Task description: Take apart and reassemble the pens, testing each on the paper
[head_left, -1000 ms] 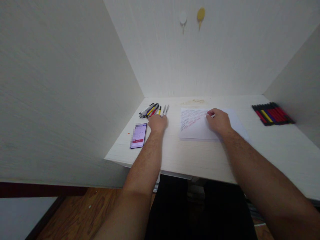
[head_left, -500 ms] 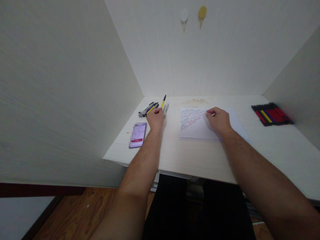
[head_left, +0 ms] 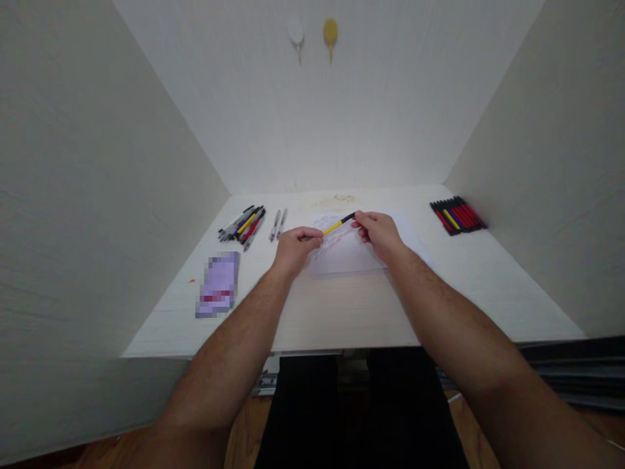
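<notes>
Your left hand point(head_left: 294, 251) has brought the yellow pen point(head_left: 333, 227) over the paper point(head_left: 349, 259), pinching its near end. It slants away rightward to your right hand point(head_left: 383, 234), whose fingertips pinch the black end.

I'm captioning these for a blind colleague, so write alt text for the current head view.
Two bare hands, left and right, hold a yellow pen with a black end above written-on paper. A pen pile and phone lie left; a row of mostly red pens lies right.

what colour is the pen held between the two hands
The pen is yellow with a black end, seen best in the current head view.
</notes>
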`<state>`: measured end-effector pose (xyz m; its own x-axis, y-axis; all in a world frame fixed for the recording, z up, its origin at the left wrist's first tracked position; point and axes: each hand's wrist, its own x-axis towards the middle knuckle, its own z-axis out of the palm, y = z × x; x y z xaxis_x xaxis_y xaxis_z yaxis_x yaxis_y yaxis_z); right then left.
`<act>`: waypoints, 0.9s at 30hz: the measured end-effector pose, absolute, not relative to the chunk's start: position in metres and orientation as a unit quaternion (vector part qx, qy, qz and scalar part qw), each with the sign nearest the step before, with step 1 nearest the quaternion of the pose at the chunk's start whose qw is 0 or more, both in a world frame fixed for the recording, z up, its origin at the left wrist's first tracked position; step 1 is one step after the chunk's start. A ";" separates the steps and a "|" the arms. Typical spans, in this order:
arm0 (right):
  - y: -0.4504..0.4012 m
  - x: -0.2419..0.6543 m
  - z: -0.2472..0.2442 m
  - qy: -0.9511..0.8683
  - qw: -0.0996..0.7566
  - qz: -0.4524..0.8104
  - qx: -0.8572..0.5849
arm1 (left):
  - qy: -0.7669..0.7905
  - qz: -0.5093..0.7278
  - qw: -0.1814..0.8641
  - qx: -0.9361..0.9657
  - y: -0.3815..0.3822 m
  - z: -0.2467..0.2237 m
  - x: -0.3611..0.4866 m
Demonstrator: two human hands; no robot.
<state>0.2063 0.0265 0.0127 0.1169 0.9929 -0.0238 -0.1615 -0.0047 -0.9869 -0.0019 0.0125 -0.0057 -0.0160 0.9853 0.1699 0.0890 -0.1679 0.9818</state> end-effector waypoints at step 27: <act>0.023 0.200 0.014 -0.390 0.607 0.516 -0.461 | 0.532 0.420 0.254 0.690 -0.005 0.003 0.007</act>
